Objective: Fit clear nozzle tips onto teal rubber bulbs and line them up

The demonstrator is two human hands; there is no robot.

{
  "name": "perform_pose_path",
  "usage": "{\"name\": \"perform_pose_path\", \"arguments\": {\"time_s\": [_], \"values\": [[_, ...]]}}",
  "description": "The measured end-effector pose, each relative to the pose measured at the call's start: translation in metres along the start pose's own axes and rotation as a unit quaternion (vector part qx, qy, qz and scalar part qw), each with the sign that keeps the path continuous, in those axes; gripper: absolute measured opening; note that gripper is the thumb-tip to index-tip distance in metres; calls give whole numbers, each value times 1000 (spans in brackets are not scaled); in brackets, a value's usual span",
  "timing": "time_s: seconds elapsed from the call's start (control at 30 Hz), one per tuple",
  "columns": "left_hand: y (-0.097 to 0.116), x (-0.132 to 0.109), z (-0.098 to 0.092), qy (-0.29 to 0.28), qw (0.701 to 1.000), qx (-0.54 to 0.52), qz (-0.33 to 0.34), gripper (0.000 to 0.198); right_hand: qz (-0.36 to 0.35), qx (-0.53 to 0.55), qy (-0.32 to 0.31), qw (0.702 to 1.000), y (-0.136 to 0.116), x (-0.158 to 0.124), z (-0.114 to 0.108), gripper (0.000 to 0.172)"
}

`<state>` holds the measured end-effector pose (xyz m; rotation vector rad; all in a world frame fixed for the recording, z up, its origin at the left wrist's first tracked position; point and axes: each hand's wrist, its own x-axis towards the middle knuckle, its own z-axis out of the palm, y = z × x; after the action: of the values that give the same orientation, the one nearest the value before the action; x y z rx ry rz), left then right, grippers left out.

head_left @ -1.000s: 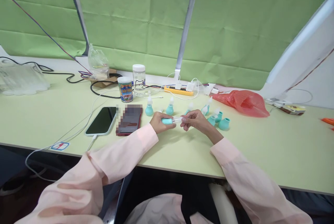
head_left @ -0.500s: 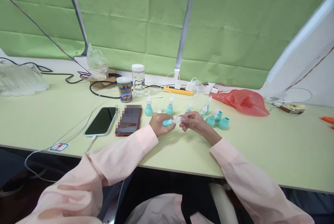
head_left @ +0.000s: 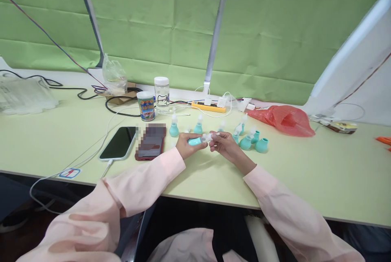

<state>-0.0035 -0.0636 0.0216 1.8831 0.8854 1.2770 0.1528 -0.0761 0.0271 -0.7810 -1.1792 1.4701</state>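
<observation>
Over the table, my left hand (head_left: 183, 146) is closed around a teal squeeze bulb with a clear collar, which looks like a baby nasal aspirator (head_left: 194, 142). It lies sideways, collar end to the right. My right hand (head_left: 224, 144) pinches a small whitish nozzle tip (head_left: 215, 135) at that end; whether the tip touches the collar I cannot tell. Behind my hands stand more aspirators with clear tips, one to the left (head_left: 174, 128) and one nearer the middle (head_left: 198, 127). Several more cluster by my right hand, with an uncapped teal bulb (head_left: 262, 145) among them.
To the left lie a white-edged phone (head_left: 118, 144) on a cable and a dark red phone (head_left: 150, 142). Farther back are a printed can (head_left: 146, 107), a lidded clear bottle (head_left: 161, 95), a yellow power strip (head_left: 210, 108) and a red plastic bag (head_left: 282, 120).
My right hand has shifted slightly left and its fingers have turned, so more of the whitish tip shows. The left hand keeps its grip on the aspirator, nearly in the same place.
</observation>
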Motion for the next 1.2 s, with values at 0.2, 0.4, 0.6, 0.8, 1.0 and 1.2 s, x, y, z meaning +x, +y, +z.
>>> {"name": "perform_pose_path", "arguments": {"time_s": [0.2, 0.4, 0.6, 0.8, 1.0, 1.2], "values": [[-6, 5, -3, -166, 949, -217, -155, 22, -21, -35, -21, 999, -3, 0, -3, 21], [-8, 4, -1, -152, 957, -209, -135, 22, -105, -118, 14, 987, -1, -3, -1, 18], [3, 5, -2, -130, 975, -156, -90, 28, -155, -168, 93, 969, -8, -4, 7, 21], [-3, 14, -10, -48, 989, -108, -88, 38, -246, -221, 226, 917, -11, -3, 4, 26], [6, 23, -39, 28, 964, 263, 30, 30, -366, -424, 263, 785, -5, 0, -1, 29], [3, 27, -54, -104, 838, 535, -37, 24, -317, -552, 217, 740, 4, 17, -8, 33]]}}
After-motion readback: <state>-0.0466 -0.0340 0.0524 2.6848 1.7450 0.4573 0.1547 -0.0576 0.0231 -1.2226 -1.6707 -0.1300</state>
